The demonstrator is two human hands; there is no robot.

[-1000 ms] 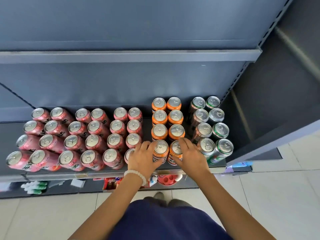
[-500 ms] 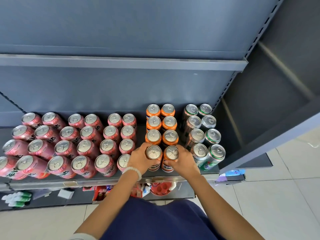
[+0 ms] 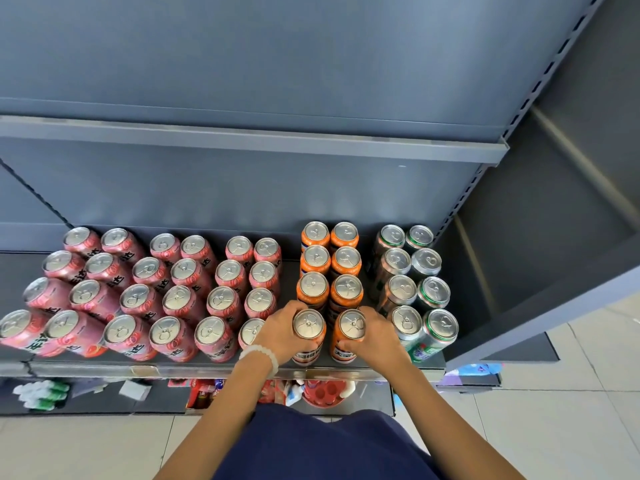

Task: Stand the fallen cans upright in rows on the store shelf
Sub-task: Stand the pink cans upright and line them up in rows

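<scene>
Bright, even light from above; can lids (image 3: 309, 324) glint softly. Shadow darkens the recess at right. Wide-angle bending curves the shelf edge (image 3: 242, 142); lower frame slightly soft.

The left hand (image 3: 282, 332) grips the front-left orange can (image 3: 309, 336); the right hand (image 3: 375, 336) grips the front-right orange can (image 3: 349, 336), both upright at the shelf (image 3: 104, 368) edge.

I count 24 pink cans (image 3: 176, 299), 8 orange cans (image 3: 313, 285), 8 green-and-dark cans (image 3: 401, 289) at right, 40 cans total, 1 white bead bracelet (image 3: 259, 355)
</scene>
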